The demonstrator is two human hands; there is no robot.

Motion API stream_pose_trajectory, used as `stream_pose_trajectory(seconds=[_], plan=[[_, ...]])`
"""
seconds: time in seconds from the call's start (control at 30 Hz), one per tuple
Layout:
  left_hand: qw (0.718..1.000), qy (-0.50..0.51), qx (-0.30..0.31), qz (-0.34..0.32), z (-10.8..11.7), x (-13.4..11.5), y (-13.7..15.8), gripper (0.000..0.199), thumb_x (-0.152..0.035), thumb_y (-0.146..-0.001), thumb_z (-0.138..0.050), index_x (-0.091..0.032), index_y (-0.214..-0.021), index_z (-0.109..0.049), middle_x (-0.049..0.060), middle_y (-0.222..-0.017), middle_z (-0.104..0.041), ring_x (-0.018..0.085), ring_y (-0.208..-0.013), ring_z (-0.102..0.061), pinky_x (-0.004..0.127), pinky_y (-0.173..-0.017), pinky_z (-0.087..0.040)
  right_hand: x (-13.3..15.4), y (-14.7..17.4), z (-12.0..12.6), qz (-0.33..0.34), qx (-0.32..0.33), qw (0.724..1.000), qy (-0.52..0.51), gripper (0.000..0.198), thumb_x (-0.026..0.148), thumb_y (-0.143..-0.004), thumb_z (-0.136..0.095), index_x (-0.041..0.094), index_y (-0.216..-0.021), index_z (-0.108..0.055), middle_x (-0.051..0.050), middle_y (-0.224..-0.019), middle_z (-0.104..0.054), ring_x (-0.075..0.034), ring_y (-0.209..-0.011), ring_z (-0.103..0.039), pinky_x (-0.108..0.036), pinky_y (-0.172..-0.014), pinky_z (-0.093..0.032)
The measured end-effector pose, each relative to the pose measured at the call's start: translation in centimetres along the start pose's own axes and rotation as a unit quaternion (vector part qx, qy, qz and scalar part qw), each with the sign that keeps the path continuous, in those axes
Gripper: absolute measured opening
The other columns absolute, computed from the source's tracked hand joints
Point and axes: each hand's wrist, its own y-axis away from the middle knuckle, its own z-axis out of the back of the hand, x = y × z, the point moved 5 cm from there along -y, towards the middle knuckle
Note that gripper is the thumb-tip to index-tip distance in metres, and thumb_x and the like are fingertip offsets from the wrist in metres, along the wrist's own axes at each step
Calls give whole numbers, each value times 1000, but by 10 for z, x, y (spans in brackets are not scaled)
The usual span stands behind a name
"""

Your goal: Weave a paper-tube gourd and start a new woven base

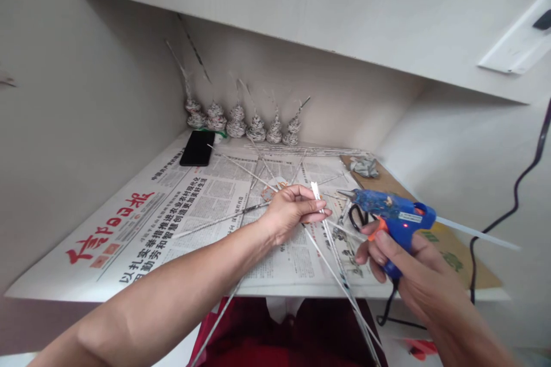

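Observation:
My left hand (pixel 289 212) is closed, pinching a rolled paper stick (pixel 315 190) between thumb and fingers. The white end of this stick points up and away from me. In my right hand (pixel 408 261) is a blue hot glue gun (pixel 387 206), its fingers wrapped round the handle and orange trigger. The gun's nozzle points left, a short way right of the paper stick and apart from it. A glue stick (pixel 476 232) juts from its back. Beneath my left hand, several long paper sticks (pixel 235 218) spread out in a star, their crossing partly hidden.
Newspaper (pixel 181 223) covers the table. Several gourd-shaped woven paper pieces (pixel 257 128) line the back wall, near a black phone (pixel 197 148). More paper sticks (pixel 310 151) lie behind. A crumpled grey wad (pixel 364 167) rests on cardboard (pixel 447 246). A black cord (pixel 516 195) hangs right.

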Motion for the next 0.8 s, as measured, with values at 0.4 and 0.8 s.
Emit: stream_pose_trajectory(seconds=[0.4, 0.8], plan=[[1000, -12, 3, 5, -3, -1, 2, 24, -6, -68, -76, -11, -76, -53, 6, -71, -70, 18, -69, -72, 23, -63, -59, 23, -2, -3, 120, -48, 915, 381, 44, 51, -79, -61, 23, -45, -59, -4, -70, -72, -19, -62, -65, -26, -55, -50], [1000, -16, 10, 3, -4, -1, 4, 27, -8, -67, -78, -11, -76, -53, 5, -69, -70, 18, -69, -72, 23, -63, -59, 25, -3, -10, 232, -78, 847, 472, 37, 54, -84, -55, 20, -81, -69, -2, -58, -63, -20, -55, -59, -30, -56, -46]])
